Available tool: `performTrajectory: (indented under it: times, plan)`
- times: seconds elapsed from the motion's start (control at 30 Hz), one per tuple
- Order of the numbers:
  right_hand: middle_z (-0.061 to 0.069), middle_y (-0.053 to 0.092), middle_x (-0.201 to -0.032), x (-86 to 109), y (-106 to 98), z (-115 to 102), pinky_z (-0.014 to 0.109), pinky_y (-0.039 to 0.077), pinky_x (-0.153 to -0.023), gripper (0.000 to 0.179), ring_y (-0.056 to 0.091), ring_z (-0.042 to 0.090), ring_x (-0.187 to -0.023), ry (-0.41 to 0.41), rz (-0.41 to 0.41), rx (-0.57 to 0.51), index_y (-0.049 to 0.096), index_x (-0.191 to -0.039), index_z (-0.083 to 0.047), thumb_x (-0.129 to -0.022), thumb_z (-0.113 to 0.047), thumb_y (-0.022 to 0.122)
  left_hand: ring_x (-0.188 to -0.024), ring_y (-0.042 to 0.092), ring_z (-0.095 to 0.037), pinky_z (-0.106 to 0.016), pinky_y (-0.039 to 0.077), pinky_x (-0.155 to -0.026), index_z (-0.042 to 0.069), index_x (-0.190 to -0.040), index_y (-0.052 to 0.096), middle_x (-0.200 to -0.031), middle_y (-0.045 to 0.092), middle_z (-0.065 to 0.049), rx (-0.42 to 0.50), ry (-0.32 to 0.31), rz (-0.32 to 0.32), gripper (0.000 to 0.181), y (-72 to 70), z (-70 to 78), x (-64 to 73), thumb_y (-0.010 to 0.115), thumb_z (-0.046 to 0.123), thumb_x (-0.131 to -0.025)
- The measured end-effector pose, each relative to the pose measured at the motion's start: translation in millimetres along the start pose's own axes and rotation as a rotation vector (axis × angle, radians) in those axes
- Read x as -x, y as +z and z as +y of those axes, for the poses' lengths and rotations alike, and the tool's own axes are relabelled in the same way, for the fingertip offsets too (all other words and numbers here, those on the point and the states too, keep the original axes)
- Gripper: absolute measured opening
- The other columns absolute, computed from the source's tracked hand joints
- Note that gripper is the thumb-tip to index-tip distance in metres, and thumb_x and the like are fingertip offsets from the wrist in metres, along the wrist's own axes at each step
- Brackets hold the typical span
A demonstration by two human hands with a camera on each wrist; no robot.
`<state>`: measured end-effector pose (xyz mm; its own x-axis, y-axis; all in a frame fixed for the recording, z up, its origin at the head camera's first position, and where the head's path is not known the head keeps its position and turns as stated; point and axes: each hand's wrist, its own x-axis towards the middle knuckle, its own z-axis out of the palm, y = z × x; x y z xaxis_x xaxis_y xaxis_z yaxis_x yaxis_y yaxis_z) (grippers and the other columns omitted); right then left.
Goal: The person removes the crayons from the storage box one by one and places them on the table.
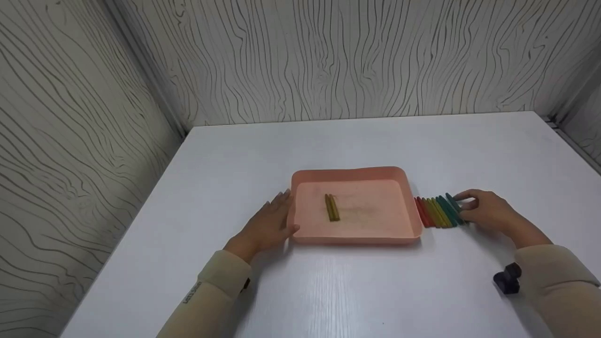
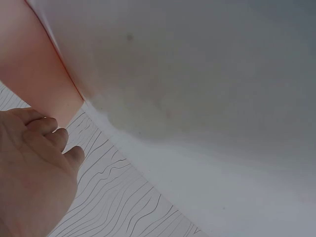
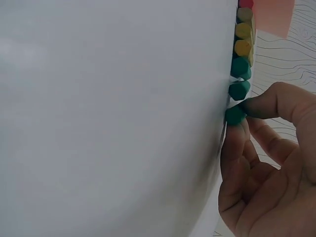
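Note:
A pink tray (image 1: 355, 240) lies on the table, with two olive-yellow crayons (image 1: 332, 208) side by side in its left half. My left hand (image 1: 266, 226) rests against the tray's left wall, fingers extended; the left wrist view shows its fingertips at the tray's side (image 2: 44, 69). Right of the tray runs a slanted row of red, yellow and green crayons (image 1: 436, 213). At the row's right end my right hand (image 1: 490, 212) pinches a green crayon (image 3: 235, 115) between thumb and fingers. This crayon lies at or close to the table; any gap beneath it is hidden.
The white table (image 1: 244, 155) extends around the tray. Wood-grain patterned panels (image 1: 328, 61) stand behind it and at the left. A dark device (image 1: 508, 279) sits at the right cuff, close over the tabletop.

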<state>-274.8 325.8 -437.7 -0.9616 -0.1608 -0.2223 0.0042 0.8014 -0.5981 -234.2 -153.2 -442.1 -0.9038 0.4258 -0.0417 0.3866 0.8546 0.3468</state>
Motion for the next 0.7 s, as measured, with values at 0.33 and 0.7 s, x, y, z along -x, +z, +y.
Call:
performTrajectory:
  times: [0.33,0.7]
  plan:
    - [0.035,0.053,-0.117,1.2,-3.1,-3.0,0.041,0.05,-0.071,0.051,0.056,0.038,-0.094,-0.005,0.017,0.04,0.049,-0.13,0.009,-0.088,-0.02,0.055,-0.144,0.008,-0.024,-0.044,0.013,-0.114,0.003,-0.152,0.015,-0.158,0.01,-0.008,0.001,0.008,-0.001,0.073,0.6,-0.8,-0.7,0.043,0.044,-0.098]
    - [0.04,0.042,-0.126,1.7,-2.9,-12.9,0.067,0.038,-0.088,0.074,0.041,0.056,-0.113,0.004,0.141,0.174,0.042,-0.133,0.008,-0.093,-0.053,0.048,-0.144,0.008,-0.024,-0.045,0.014,-0.114,0.002,-0.152,0.016,-0.158,0.011,-0.008,-0.001,0.012,0.007,0.073,-0.6,0.1,0.2,0.043,0.045,-0.098]
